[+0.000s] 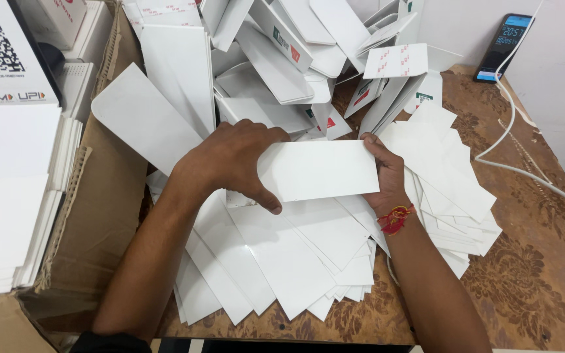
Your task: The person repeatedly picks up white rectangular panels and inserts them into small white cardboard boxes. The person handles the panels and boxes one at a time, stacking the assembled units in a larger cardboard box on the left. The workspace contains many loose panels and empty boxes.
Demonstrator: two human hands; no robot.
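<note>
Both hands grasp one white card (318, 170), left hand (233, 160) at its left end, right hand (387, 173) at its right, above a card pile (282, 255).

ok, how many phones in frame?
1. A phone leans against the wall at the table's far right corner, screen lit, white cable trailing from it. More could be hidden under the white sheets. Both hands hold one white card.
</note>
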